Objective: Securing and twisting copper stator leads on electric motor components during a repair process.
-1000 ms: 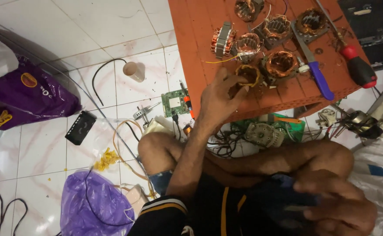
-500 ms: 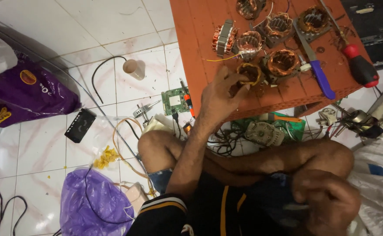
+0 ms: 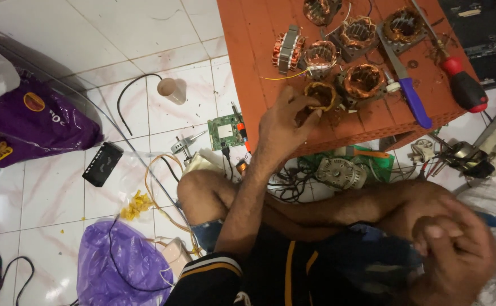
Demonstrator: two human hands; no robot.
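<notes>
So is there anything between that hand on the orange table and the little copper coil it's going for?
Nothing visible. The left hand is already at the small copper coil, fingertips touching its rim. The other wound motor cores lie beside and beyond it on the orange table, not in between.
</notes>
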